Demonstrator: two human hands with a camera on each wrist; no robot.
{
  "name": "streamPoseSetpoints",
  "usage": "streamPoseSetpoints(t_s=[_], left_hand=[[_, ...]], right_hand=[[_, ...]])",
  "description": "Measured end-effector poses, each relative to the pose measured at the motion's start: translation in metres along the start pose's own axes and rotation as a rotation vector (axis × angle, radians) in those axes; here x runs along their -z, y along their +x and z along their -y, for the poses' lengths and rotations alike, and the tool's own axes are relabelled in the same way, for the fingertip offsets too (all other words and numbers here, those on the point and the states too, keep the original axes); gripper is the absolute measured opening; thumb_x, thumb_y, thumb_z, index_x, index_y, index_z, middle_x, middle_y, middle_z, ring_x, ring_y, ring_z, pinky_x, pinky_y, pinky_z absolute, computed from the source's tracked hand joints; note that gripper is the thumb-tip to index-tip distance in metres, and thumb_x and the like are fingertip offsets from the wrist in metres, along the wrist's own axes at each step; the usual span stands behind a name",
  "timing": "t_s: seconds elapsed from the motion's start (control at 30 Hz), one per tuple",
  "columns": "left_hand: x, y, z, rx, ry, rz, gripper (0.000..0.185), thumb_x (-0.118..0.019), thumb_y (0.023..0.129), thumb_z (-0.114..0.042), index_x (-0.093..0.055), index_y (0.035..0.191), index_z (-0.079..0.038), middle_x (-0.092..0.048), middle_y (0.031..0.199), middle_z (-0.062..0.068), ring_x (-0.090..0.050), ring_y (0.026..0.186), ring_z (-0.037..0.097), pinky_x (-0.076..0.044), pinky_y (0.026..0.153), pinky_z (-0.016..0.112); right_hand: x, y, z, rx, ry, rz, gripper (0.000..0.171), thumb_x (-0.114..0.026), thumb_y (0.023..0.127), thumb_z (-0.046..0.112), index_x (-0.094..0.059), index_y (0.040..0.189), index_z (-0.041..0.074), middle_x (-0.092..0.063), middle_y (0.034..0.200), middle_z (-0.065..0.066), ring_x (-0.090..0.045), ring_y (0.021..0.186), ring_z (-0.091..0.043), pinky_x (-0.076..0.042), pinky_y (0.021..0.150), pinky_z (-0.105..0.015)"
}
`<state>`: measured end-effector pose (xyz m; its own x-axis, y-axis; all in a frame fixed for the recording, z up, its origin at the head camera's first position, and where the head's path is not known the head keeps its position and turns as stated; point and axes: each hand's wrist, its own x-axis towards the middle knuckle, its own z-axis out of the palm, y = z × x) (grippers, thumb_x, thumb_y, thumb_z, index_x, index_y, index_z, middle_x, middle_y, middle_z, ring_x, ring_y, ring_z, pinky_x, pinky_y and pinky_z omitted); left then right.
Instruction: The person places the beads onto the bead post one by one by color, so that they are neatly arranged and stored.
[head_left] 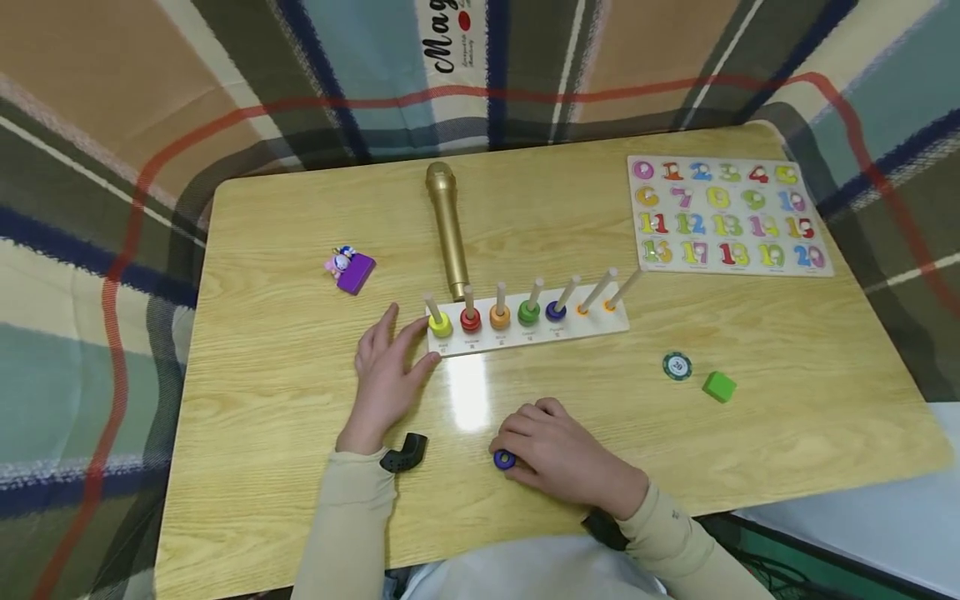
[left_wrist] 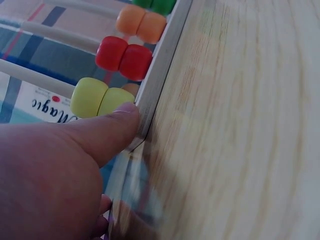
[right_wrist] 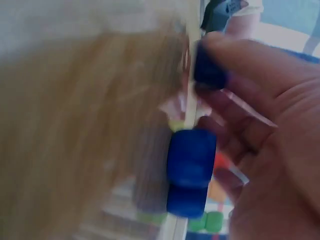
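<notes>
Head view: a wooden table (head_left: 300, 400) fills the scene, backed by a plaid blanket (head_left: 112, 125). At far right lies a number puzzle board (head_left: 727, 215). A gold microphone (head_left: 447, 229) lies at far centre, pointing towards the peg board (head_left: 525, 329), a long white base with seven upright pegs; yellow, red, orange, green and blue rings sit on the five left pegs. The left hand (head_left: 388, 367) lies flat on the table with fingers straight and spread, its thumb touching the left end of the peg board beside the yellow rings (left_wrist: 100, 97), as the left wrist view shows. The right hand (head_left: 558, 454) rests at near centre, fingers curled and pinching a blue ring (head_left: 504, 459) against the table; the right wrist view is blurred but shows blue pieces at the fingertips. A small purple toy (head_left: 350, 267) sits at far left. At right, near each other, are a green block (head_left: 720, 387) and a round chip (head_left: 677, 366).
</notes>
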<state>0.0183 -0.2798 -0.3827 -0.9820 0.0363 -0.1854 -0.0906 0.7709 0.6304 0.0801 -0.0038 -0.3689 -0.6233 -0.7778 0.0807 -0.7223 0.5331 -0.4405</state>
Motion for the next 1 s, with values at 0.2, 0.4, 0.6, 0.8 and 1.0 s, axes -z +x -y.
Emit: streamPoseSetpoints(t_s=[0.2,0.4,0.6,0.8,1.0], left_hand=[[-0.002,-0.001,0.001,-0.002,0.001,0.010,0.056,-0.065,0.099,-0.039,-0.049,0.151,-0.027,-0.006,0.174,0.005,-0.004,0.156,0.041,-0.002,0.122,0.066],[-0.002,-0.001,0.003,0.000,0.001,0.001,0.056,-0.066,0.099,-0.039,-0.049,0.151,-0.027,-0.006,0.174,0.006,-0.004,0.155,0.042,-0.002,0.121,0.067],[-0.002,0.000,0.003,-0.010,0.000,-0.006,0.055,-0.066,0.098,-0.038,-0.050,0.150,-0.027,-0.008,0.173,0.007,-0.005,0.155,0.043,-0.003,0.121,0.067],[-0.002,0.000,0.004,-0.015,-0.004,-0.016,0.055,-0.066,0.098,-0.038,-0.050,0.150,-0.026,-0.008,0.173,0.007,-0.006,0.155,0.043,-0.004,0.120,0.068],[-0.001,0.000,0.004,-0.013,-0.006,-0.006,0.056,-0.066,0.098,-0.039,-0.050,0.150,-0.026,-0.007,0.174,0.006,-0.005,0.155,0.043,-0.003,0.120,0.068]], right_hand=[[0.030,0.005,-0.021,-0.152,0.110,-0.357,0.036,-0.082,0.085,0.021,-0.067,0.116,0.010,-0.073,0.108,0.000,-0.067,0.097,-0.016,-0.056,0.086,-0.036],[0.081,0.021,-0.049,-0.389,0.122,-0.780,0.035,-0.078,0.089,0.007,-0.063,0.119,0.000,-0.068,0.110,-0.016,-0.061,0.083,-0.024,-0.047,0.066,-0.030],[0.094,0.036,-0.060,-0.487,0.045,-0.741,0.032,-0.076,0.093,0.014,-0.066,0.122,0.003,-0.069,0.114,-0.014,-0.060,0.081,-0.022,-0.041,0.065,-0.029],[0.092,0.039,-0.061,-0.491,0.047,-0.735,0.035,-0.076,0.092,0.013,-0.066,0.125,0.004,-0.068,0.119,-0.015,-0.061,0.081,-0.024,-0.040,0.064,-0.029],[0.089,0.025,-0.059,-0.484,0.104,-0.762,0.028,-0.074,0.092,0.006,-0.068,0.120,0.003,-0.068,0.114,-0.015,-0.059,0.078,-0.021,-0.038,0.063,-0.021]])
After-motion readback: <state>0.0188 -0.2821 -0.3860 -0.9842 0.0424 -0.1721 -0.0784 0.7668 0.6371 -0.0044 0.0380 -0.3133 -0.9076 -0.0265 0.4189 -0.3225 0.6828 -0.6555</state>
